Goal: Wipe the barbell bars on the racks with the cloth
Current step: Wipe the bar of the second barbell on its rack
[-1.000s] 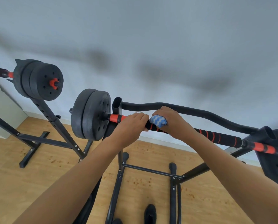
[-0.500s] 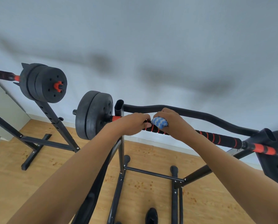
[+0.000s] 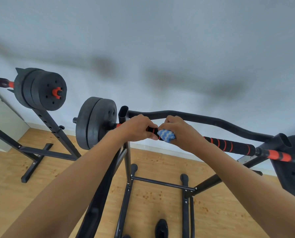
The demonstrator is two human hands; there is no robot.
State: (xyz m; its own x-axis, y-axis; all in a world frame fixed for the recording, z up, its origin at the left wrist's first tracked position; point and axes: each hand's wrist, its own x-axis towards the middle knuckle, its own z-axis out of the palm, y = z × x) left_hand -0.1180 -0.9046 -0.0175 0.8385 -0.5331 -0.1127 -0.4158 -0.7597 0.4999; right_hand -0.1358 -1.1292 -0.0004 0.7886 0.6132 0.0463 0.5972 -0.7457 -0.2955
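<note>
Both hands gripped the barbell bar (image 3: 229, 145): left hand (image 3: 137, 128) bare, right hand (image 3: 179, 130) pressing a blue-and-white wavy-striped cloth (image 3: 166, 135) just beside it.

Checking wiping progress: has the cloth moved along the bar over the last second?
No: the cloth, gripped by the right hand, sits just as far right of the rack post as before.
</note>
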